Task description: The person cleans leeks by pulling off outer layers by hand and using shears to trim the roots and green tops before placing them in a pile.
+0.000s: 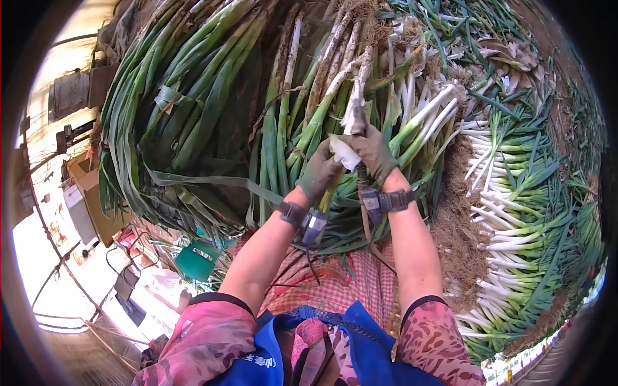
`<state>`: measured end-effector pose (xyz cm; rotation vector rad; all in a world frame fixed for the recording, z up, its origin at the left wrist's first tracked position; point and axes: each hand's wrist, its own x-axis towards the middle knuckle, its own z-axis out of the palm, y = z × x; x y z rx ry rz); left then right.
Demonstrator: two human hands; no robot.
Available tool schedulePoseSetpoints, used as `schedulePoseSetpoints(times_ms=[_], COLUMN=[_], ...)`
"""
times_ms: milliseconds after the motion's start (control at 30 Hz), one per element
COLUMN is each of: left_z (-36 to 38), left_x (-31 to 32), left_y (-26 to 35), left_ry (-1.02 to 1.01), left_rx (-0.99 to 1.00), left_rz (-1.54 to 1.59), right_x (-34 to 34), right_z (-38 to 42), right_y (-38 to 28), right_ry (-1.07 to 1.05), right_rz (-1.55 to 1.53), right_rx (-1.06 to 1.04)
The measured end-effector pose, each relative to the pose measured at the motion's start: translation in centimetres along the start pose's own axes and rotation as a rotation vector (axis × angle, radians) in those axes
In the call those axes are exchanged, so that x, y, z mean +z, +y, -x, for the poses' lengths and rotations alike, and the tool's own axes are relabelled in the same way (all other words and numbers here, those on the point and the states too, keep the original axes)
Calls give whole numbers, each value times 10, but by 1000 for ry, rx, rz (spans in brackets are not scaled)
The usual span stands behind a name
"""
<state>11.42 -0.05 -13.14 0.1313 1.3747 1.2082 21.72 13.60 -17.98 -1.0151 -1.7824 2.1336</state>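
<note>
Both my hands wear dark gloves and meet over a pile of unpeeled green onions [277, 122]. My left hand [322, 170] is closed around the stalk of a green onion, beside a loose white piece of its outer layer [345, 153]. Touching it on the right, my right hand [372, 151] is closed on a grey tool with a hose [364, 193] running down from it. The tool's tip points up toward a pale root end [358, 96]. Each wrist carries a strapped device.
Cleaned green onions [508, 238] lie in a long row at the right, beside a strip of cut roots [454, 222]. A large bundle of leafy onions [187, 96] fills the upper left. A green plastic object [197, 260] and a checkered cloth [328, 280] are lower down.
</note>
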Motion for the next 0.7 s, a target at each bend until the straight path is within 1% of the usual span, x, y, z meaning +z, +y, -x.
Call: schedulePoseSetpoints(times_ms=[67, 100, 133, 167, 200, 267, 300, 367, 400, 500, 567, 600, 633, 700], left_z=[1, 4, 6, 7, 9, 14, 15, 18, 19, 19, 21, 24, 27, 39], left_x=[-3, -5, -5, 2, -3, -14, -14, -13, -14, -21, -31, -33, -35, -32], left_y=[7, 9, 10, 6, 4, 1, -1, -4, -5, -13, -22, -21, -21, -5], left_ry=[20, 21, 19, 65, 55, 32, 32, 73, 95, 89, 40, 20, -1, -28], left_rx=[-16, -21, -25, 94, 51, -39, -71, -78, -80, -132, -47, -60, -72, -205], left_rz=[-41, -39, -37, 92, 21, -118, -94, -108, -118, -61, -223, -256, -289, -260], right_x=[-9, -12, -18, -12, -7, 3, 7, 7, 7, 3, -4, -9, -13, -22], right_z=[26, 29, 39, 54, 67, 86, 90, 84, 77, 49, 27, 16, 6, -13], right_y=[-33, -16, -2, -42, -66, -43, -35, -28, -27, -29, -26, -26, -25, -26], right_ry=[189, 193, 172, 148, 123, 132, 136, 153, 161, 179, 180, 180, 163, 124], right_rz=[-75, 87, 188, 288, 389, 522, 586, 529, 497, 600, 507, 462, 503, 586], right_rx=[169, 161, 249, 336, 423, 440, 447, 440, 435, 411, 384, 371, 393, 433])
